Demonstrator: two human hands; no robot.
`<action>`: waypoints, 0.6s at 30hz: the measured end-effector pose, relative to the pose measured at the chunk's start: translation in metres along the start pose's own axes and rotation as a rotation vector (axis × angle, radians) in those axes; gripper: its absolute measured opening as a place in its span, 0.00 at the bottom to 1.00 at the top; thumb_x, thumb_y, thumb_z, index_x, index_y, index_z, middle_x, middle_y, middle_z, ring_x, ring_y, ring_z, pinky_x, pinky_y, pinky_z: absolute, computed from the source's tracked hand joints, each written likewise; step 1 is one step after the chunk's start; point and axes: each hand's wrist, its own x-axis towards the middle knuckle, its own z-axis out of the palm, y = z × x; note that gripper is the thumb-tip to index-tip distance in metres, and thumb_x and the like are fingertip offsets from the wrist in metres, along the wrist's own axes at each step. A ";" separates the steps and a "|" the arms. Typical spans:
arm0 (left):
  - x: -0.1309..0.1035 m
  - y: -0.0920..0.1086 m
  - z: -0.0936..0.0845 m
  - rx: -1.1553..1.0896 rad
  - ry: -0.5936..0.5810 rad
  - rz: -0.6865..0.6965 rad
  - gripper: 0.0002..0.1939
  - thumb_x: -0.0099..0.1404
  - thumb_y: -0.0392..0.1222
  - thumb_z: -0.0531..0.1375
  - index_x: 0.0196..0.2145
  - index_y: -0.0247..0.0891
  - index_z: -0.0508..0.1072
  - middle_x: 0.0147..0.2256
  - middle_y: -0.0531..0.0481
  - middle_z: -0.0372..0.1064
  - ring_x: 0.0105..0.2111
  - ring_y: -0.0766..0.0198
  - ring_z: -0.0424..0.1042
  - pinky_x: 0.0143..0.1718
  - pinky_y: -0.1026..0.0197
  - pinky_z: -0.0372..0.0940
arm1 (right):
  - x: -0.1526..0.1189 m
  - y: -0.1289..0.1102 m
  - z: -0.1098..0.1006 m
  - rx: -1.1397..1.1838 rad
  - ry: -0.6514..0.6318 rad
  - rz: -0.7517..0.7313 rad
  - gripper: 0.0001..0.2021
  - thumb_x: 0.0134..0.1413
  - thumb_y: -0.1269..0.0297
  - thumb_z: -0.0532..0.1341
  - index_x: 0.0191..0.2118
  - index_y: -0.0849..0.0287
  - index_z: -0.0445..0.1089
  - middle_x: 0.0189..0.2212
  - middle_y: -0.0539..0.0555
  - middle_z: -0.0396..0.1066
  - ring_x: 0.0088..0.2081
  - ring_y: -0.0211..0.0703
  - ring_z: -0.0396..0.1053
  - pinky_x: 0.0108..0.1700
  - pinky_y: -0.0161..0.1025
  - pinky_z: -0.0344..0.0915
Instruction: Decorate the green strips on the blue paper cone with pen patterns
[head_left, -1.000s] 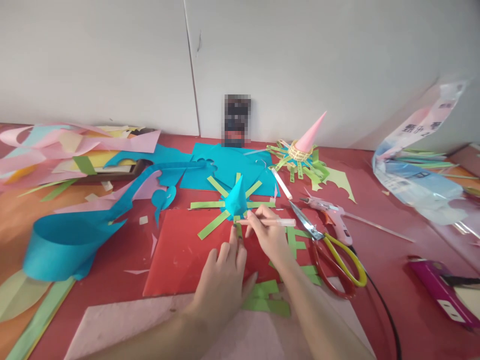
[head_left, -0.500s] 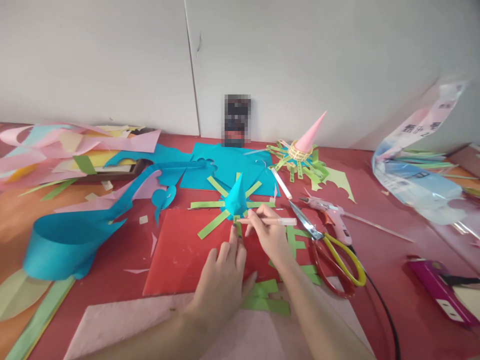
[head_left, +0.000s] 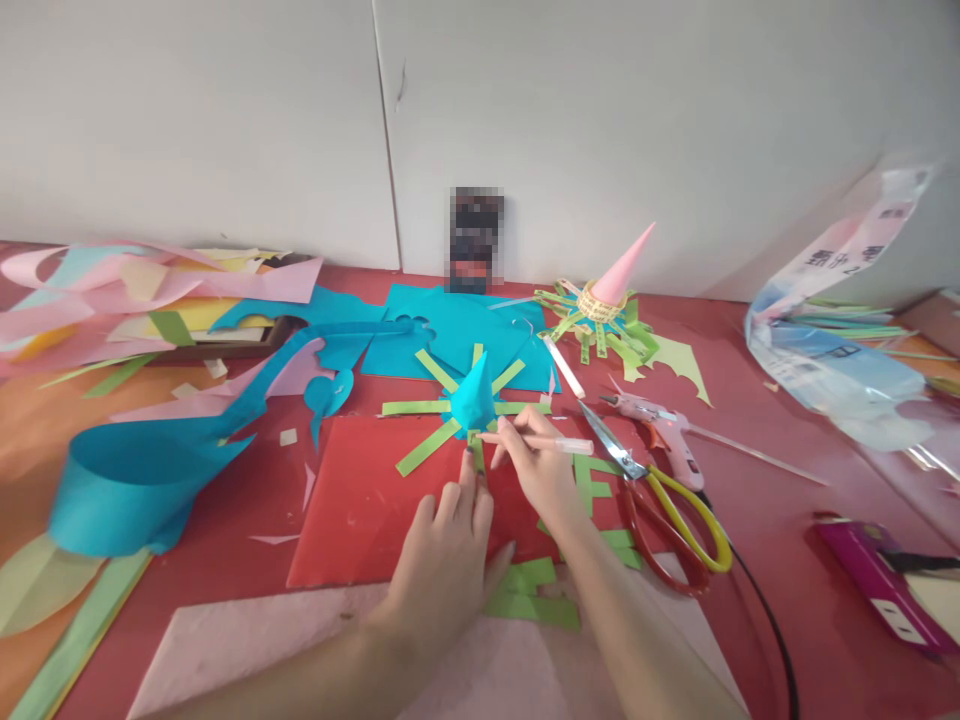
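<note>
A blue paper cone (head_left: pixel 474 396) stands at the centre, with several light green strips (head_left: pixel 426 448) spreading from its base like rays. In my right hand (head_left: pixel 534 462) is a pinkish pen (head_left: pixel 544 443), its tip at the strip on the cone's near side. My left hand (head_left: pixel 448 545) lies with fingers extended, a fingertip pressing that same strip just below the pen tip. Part of this strip is hidden by the fingers. Beneath lies a red board (head_left: pixel 360 510).
Scissors (head_left: pixel 637 470) and a pink glue gun (head_left: pixel 675 440) lie right of my hands. Behind stands a pink cone (head_left: pixel 626 265) with green strips. Blue paper (head_left: pixel 135 480) curls at left. A purple power strip (head_left: pixel 877 580) sits far right.
The pen tip has shifted very slightly to the right and down at the strip. Both hands are otherwise in nearly the same place.
</note>
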 end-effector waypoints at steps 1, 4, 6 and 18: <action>0.000 0.000 0.000 -0.001 -0.003 0.000 0.24 0.66 0.51 0.48 0.51 0.31 0.67 0.56 0.36 0.60 0.36 0.55 0.64 0.31 0.55 0.62 | 0.000 0.000 0.000 0.000 0.001 0.008 0.13 0.59 0.58 0.54 0.24 0.52 0.53 0.13 0.44 0.65 0.34 0.46 0.76 0.40 0.39 0.67; 0.001 0.000 0.001 -0.012 -0.003 0.000 0.25 0.65 0.51 0.49 0.51 0.31 0.67 0.56 0.36 0.60 0.37 0.55 0.64 0.31 0.55 0.62 | -0.001 0.002 -0.001 0.006 0.010 0.031 0.13 0.59 0.59 0.54 0.24 0.52 0.52 0.11 0.43 0.61 0.33 0.46 0.76 0.40 0.39 0.68; 0.000 0.000 0.001 -0.022 0.001 -0.004 0.24 0.65 0.51 0.49 0.51 0.31 0.67 0.55 0.36 0.61 0.37 0.55 0.64 0.32 0.55 0.61 | -0.001 0.004 -0.001 0.015 0.017 0.037 0.14 0.59 0.60 0.54 0.24 0.52 0.52 0.11 0.42 0.59 0.31 0.45 0.76 0.39 0.39 0.68; 0.000 0.000 0.000 -0.029 -0.004 -0.004 0.24 0.65 0.50 0.49 0.51 0.30 0.67 0.56 0.36 0.59 0.38 0.54 0.64 0.33 0.55 0.61 | 0.000 -0.002 0.000 0.022 -0.025 0.036 0.14 0.58 0.57 0.54 0.24 0.52 0.52 0.14 0.45 0.67 0.34 0.46 0.76 0.42 0.40 0.67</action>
